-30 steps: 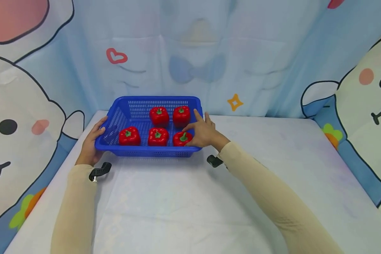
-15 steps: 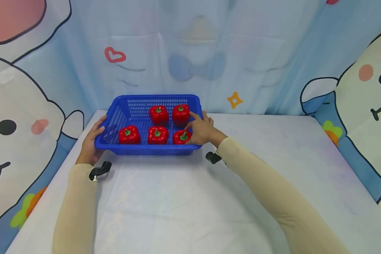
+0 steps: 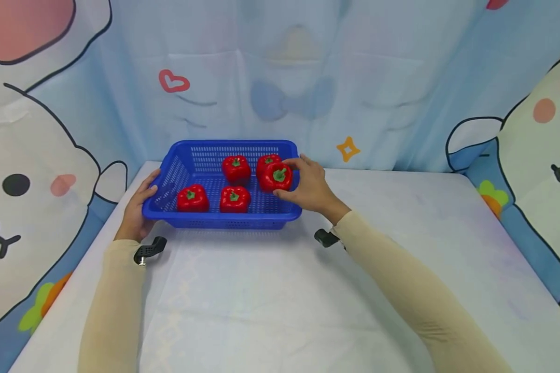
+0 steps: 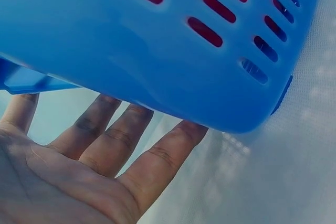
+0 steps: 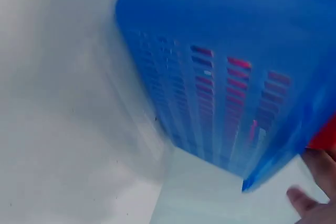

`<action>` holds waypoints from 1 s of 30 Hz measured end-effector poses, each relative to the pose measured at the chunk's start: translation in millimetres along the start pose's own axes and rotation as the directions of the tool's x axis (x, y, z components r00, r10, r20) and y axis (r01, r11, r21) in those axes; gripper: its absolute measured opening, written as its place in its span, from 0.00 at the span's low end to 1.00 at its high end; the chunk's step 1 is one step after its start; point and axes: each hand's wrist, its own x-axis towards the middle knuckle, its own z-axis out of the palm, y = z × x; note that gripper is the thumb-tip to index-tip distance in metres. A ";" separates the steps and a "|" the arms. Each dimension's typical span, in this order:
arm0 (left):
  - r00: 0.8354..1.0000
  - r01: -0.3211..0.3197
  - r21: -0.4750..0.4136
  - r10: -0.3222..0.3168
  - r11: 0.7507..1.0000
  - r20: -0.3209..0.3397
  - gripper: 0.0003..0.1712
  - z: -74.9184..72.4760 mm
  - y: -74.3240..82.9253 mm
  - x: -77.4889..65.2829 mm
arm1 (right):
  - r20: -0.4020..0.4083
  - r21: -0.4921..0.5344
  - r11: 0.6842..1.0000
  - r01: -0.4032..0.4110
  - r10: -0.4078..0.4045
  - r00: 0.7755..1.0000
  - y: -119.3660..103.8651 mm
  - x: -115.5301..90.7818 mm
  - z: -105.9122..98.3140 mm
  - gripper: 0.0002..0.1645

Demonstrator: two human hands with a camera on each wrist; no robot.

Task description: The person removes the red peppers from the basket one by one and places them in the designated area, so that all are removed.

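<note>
My right hand [image 3: 313, 189] pinches a red bell pepper [image 3: 278, 176] with a green stem between thumb and fingers, raised within the right end of the blue plastic basket [image 3: 228, 223]. It overlaps another red pepper [image 3: 266, 161] behind it. At the basket's left end, my left hand [image 3: 137, 210] touches the outside. Its fingers [image 4: 163, 156] look spread and fairly straight in the left wrist view, tips against the basket's edge. Several more peppers sit in the basket, including a back one [image 3: 236, 169], a front left one [image 3: 193, 198] and a front middle one [image 3: 235, 200].
The basket stands at the back of a table with a white cloth [image 3: 261, 290]. A pale blue curtain [image 3: 378, 93] with cartoon prints hangs close behind it. Slotted basket walls show in both wrist views.
The right hand has lifted the front right pepper from its spot and moved it up and slightly right. The left hand stays at the basket's left end.
</note>
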 end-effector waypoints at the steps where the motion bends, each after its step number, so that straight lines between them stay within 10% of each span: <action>1: 1.000 0.000 0.003 0.000 1.000 -0.005 0.30 0.2 0.3 0.2 | -0.047 0.051 0.999 -0.002 0.004 0.999 2.0 0.7 -2.9 0.45; 9: 1.000 0.008 0.024 -0.007 1.000 -0.028 0.29 0.6 0.5 2.0 | -0.344 0.294 0.955 -0.035 0.140 0.928 33.1 18.1 -27.3 0.45; 20: 1.000 0.001 0.029 0.000 1.000 -0.029 0.29 1.5 -4.3 4.7 | -0.141 0.242 0.884 -0.400 0.440 0.887 96.8 27.5 -17.0 0.49; 30: 1.000 -0.009 0.024 0.009 1.000 -0.017 0.30 -0.8 -2.7 5.5 | -0.070 0.186 0.866 -0.465 0.484 0.873 110.9 31.2 -9.0 0.50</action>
